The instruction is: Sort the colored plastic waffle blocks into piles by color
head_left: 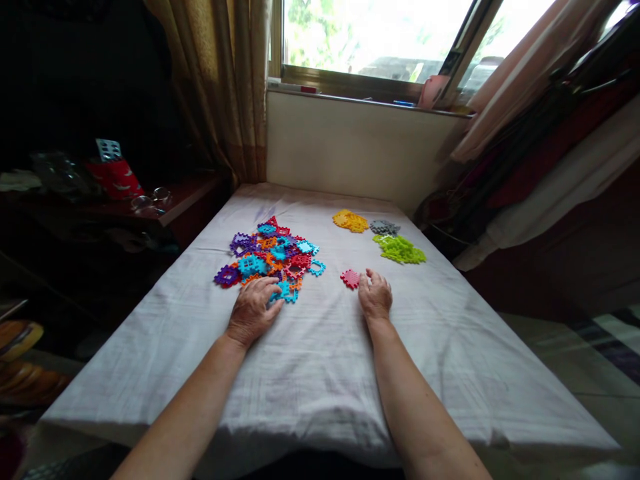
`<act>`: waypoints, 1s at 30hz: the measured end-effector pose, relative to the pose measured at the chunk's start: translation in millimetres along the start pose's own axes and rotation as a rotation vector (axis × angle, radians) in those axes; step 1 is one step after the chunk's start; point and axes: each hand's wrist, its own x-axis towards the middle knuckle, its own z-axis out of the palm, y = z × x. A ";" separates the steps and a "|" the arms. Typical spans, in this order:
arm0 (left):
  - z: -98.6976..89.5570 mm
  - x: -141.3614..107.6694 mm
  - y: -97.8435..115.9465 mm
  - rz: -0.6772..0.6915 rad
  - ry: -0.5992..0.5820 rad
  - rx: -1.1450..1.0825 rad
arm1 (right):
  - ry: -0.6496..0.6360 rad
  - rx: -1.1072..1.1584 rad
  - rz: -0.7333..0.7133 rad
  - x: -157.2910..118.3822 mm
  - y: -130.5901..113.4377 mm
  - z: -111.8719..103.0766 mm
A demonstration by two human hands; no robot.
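Here we are at the table (320,373), spread with a pale, wrinkled cloth, and both hands are in play! Left of centre lies the big mixed pile (251,265), a jumble of blue, purple, orange and red toothed plastic pieces. At its near edge, the left hand (254,308), palm down, with bent fingers over the pieces and a gap between thumb and forefinger; whether the fingertips have hold of one, I cannot tell.

Across to just right of centre: a pinkish-red piece (350,279) lies flat on the cloth, and right beside it is the right hand (376,297). Its fingers are loosely curled and partly open, with nothing visible in their grasp; whether the thumb touches that piece, I cannot tell.

Up towards the upper right of the tabletop, three single-colour heaps: the yellow heap (350,221), the grey heap (385,228) just beside it, and the green heap (400,249) nearer the camera. Bright window (365,40) at the top of the frame, gold curtain (220,80) upper left, and hanging clothes (540,173) over on the right!
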 end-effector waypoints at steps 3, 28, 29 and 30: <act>0.3 0.6 -0.6 0.000 -0.013 -0.017 | -0.043 0.051 -0.211 -10.5 -19.3 1.5; 7.5 -1.7 -5.4 0.020 -0.034 -0.015 | -0.197 0.240 -0.506 -30.2 -74.2 9.5; 7.2 -1.6 -5.5 0.019 -0.035 -0.013 | -0.158 0.227 -0.457 -25.6 -65.4 7.4; 6.9 -1.5 -5.6 0.017 -0.037 -0.011 | -0.118 0.204 -0.392 -20.5 -55.9 5.9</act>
